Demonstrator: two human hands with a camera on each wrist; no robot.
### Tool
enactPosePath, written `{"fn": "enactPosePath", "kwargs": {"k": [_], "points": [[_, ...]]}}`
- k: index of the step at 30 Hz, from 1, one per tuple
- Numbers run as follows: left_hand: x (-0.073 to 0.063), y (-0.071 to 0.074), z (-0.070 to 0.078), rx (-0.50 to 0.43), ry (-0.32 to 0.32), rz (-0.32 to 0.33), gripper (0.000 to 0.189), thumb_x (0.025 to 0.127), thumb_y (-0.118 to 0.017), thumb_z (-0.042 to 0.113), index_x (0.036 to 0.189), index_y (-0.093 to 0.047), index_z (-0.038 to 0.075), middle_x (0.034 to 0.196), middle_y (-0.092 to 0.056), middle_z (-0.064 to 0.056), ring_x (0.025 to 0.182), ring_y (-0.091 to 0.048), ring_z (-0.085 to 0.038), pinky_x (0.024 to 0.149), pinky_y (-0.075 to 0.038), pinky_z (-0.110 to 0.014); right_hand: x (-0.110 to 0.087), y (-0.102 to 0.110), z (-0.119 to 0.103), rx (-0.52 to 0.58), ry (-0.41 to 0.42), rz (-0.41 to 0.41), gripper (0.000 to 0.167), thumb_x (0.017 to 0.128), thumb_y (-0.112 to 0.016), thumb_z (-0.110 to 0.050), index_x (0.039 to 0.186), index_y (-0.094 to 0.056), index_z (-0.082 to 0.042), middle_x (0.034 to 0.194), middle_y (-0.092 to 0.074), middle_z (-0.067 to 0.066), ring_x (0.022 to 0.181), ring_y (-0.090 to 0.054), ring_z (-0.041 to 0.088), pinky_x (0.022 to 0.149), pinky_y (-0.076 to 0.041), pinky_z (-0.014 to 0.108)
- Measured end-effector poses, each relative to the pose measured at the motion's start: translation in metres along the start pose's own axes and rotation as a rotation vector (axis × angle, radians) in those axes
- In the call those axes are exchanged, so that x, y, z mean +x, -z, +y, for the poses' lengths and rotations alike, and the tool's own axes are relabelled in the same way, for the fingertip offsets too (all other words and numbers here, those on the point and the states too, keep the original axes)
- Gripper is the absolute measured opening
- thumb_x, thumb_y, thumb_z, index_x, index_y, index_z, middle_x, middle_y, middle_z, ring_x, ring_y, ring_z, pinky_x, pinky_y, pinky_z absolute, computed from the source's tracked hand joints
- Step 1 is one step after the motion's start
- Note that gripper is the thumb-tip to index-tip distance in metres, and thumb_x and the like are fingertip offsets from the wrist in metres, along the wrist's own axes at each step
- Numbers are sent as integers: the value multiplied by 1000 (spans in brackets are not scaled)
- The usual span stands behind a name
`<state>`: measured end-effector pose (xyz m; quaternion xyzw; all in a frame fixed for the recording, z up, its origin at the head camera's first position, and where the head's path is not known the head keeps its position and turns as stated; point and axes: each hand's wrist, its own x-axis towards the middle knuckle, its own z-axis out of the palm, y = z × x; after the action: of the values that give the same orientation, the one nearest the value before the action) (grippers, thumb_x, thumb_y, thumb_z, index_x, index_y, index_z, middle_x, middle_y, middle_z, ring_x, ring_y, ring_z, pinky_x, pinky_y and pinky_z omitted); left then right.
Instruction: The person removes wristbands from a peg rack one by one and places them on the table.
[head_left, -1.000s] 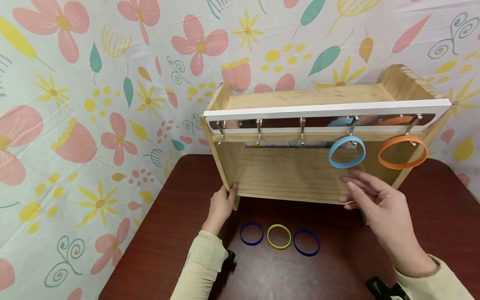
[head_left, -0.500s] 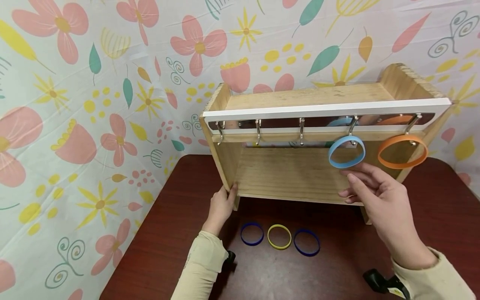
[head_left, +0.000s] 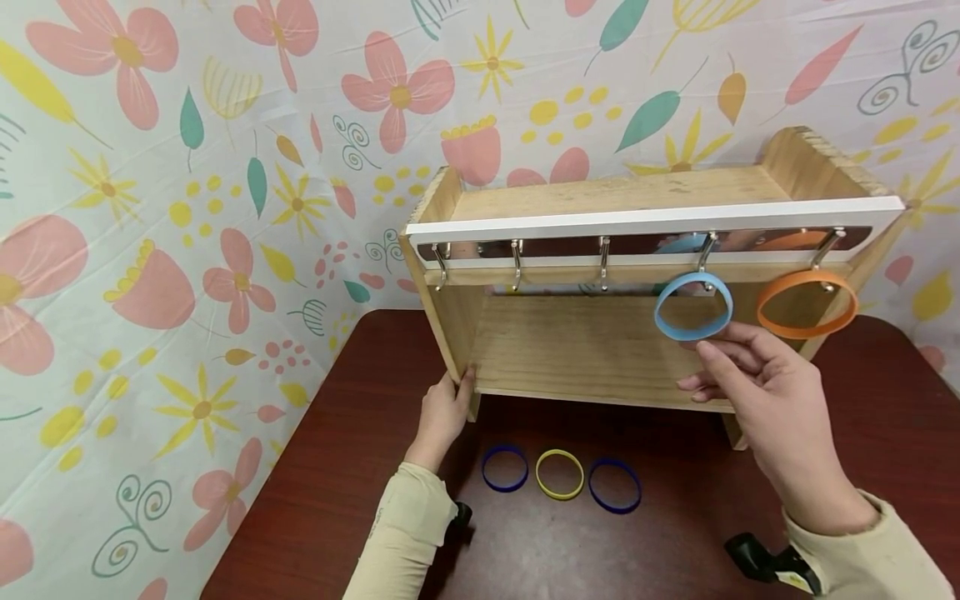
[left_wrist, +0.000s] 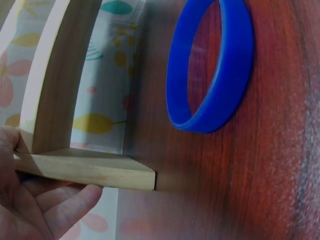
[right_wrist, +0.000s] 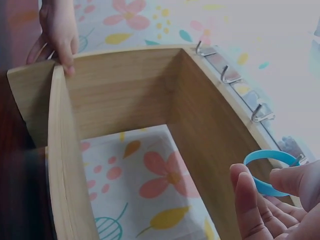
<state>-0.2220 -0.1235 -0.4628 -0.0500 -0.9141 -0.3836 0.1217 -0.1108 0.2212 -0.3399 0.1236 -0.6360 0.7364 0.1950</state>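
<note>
A light blue silicone wristband (head_left: 670, 331) hangs from a hook on the wooden shelf (head_left: 570, 346). My right hand (head_left: 780, 408) pinches its lower edge between thumb and fingers; the contact is partly hidden. To its right an orange wristband (head_left: 806, 332) hangs on the end hook. My left hand (head_left: 441, 417) grips the lower left side of the shelf, thumb on one face and fingers behind the board (left_wrist: 95, 167). On the table in front lie a dark blue wristband (head_left: 486, 479), a yellow wristband (head_left: 560, 497) and another dark blue wristband (head_left: 615, 509).
Three bare hooks, including the middle hook (head_left: 604, 262), stick out from the rail (head_left: 558, 247) left of the light blue wristband. The shelf stands on a dark red table (head_left: 322, 467), with a flower-patterned cloth (head_left: 285, 150) behind it.
My right hand has risen from below the light blue wristband to its lower edge. That wristband has shifted slightly on its hook. The left hand has stayed on the shelf.
</note>
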Motion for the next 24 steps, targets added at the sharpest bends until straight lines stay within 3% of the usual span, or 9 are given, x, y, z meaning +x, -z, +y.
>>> {"fn": "enactPosePath", "kwargs": {"k": [11, 24], "points": [[-1, 1, 2, 5, 1, -2, 39, 103, -47, 41, 111, -65, 6, 81, -70, -10, 69, -66, -24, 61, -52, -40, 1, 0, 1, 41, -2, 39, 16, 92, -61, 7, 108, -58, 9, 84, -73, 8, 60, -69, 17, 54, -53, 25], [-1, 1, 3, -2, 2, -2, 37, 103, -48, 38, 111, -65, 6, 82, -69, -12, 67, -65, -22, 58, -51, -38, 1, -1, -4, 46, 37, 45, 12, 94, -59, 6, 105, -58, 9, 81, -73, 10, 60, -69, 18, 54, -54, 24]]}}
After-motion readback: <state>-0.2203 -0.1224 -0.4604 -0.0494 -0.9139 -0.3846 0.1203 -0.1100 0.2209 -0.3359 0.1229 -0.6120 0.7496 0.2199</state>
